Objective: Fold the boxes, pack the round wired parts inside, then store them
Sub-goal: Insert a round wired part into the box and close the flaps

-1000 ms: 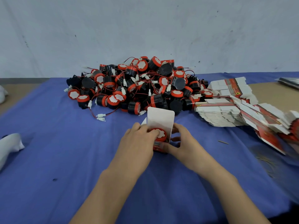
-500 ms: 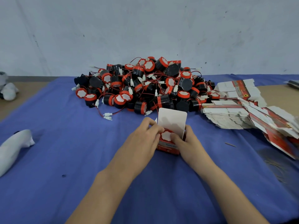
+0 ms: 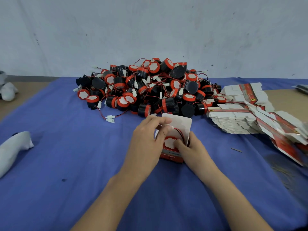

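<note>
On blue cloth: red card box w/ round plastic part.

Small red box stands open, white flap raised; red-rimmed round wired part sits inside, between left fingers and right fingers.

Matt blue cloth; glossy cardboard box; plastic parts.

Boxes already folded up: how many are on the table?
1: the open box at mid-cloth, gripped by the right hand, while the left hand pinches its part's wire. The flat boxes lie at right; others may be hidden.
</note>
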`<state>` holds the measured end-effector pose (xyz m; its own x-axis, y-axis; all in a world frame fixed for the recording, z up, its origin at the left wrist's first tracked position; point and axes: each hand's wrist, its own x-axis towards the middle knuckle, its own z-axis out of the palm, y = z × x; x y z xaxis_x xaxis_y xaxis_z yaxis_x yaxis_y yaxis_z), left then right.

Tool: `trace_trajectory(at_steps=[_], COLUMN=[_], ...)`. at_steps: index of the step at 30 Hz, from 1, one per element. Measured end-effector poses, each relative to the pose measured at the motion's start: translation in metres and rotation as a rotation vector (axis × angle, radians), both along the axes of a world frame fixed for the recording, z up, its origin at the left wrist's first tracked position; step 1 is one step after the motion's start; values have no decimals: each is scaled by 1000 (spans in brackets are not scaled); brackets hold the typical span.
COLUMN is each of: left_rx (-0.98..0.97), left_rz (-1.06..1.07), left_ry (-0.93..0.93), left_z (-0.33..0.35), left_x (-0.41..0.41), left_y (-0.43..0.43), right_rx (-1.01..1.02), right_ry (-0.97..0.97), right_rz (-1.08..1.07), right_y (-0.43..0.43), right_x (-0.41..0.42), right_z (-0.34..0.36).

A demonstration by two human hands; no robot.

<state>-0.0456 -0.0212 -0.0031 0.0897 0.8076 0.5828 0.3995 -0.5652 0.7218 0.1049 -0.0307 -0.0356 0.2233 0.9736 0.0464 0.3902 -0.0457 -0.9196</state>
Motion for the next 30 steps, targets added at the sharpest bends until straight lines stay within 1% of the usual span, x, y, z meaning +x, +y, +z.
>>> trace_trajectory(at_steps=[2, 3, 5, 6, 7, 9, 13, 17, 21, 25, 30], left_rx=[-10, 47, 250, 326, 360, 373, 318, 269, 232, 214, 209], left_rz=[20, 57, 185, 238, 265, 262, 227, 223, 267, 256, 140], left_ry=[21, 97, 377, 515, 629, 761, 959, 984, 998, 982, 918], left_z=[-2, -3, -3, -3, -2, 0, 0, -3, 0, -1, -5], left_x=[0, -2, -7, -10, -12, -12, -7, -5, -5, -6, -14], left_y=[1, 2, 4, 5, 5, 2, -9, -8, -7, -6, -2], right_rx=[-10, -13, -7, -4, -2, 5, 29, 55, 68, 75, 90], right_ry=[-1, 2, 32, 58, 80, 96, 65, 53, 66, 128, 251], right_rz=[-20, -32, -52, -61, -71, -105, -195, -227, -230, -224, -244], right_y=[0, 0, 0, -1, -1, -3, -2, 0, 1, 0, -1], right_x=[-1, -1, -3, -4, -6, -11, -21, -25, -24, -24, -26], right_z=[0, 0, 1, 1, 2, 1, 0, 2, 1, 2, 4])
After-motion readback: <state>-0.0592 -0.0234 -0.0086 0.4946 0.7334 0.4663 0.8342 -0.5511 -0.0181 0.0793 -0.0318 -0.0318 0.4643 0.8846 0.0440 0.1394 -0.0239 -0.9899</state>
